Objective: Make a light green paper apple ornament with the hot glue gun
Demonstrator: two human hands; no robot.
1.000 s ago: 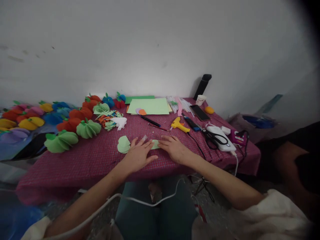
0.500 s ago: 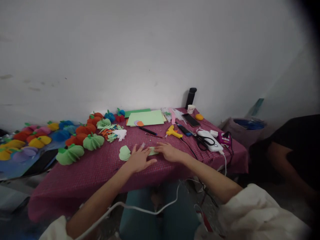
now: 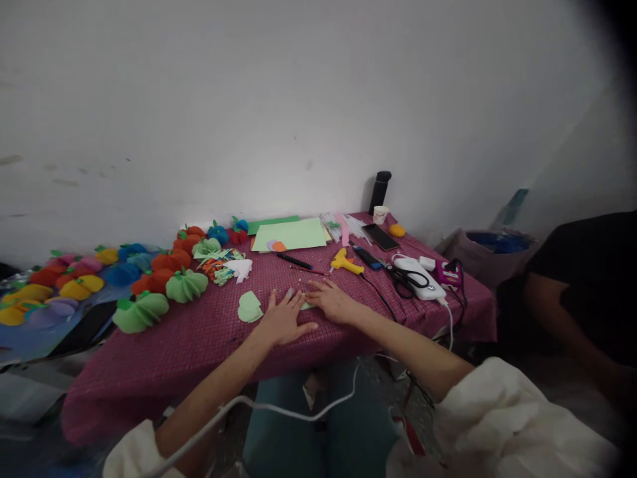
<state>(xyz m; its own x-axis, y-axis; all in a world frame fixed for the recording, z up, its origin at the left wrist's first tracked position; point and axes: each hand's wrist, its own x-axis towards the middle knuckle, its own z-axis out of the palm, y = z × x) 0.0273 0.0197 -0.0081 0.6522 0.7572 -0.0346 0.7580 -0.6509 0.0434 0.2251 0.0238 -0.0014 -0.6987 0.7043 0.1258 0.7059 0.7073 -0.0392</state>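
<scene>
My left hand (image 3: 283,318) lies flat, fingers spread, on the pink checked tablecloth (image 3: 199,338). My right hand (image 3: 331,301) rests beside it, palm down. Both press on a small light-green paper piece (image 3: 305,305), of which only a sliver shows between them. A stack of cut light-green paper shapes (image 3: 248,307) lies just left of my left hand, apart from it.
Folded paper fruits (image 3: 142,311) in green, orange, blue and yellow line the left side. Green paper sheets (image 3: 291,234), a black pen (image 3: 294,261), a yellow glue gun (image 3: 346,263), scissors (image 3: 405,277), a phone (image 3: 379,236) and a black bottle (image 3: 379,191) sit farther back. Another person (image 3: 582,292) sits at right.
The view has pulled back and tilted, so the table looks smaller. Both hands stay pressed on the green paper piece, now covering more of it.
</scene>
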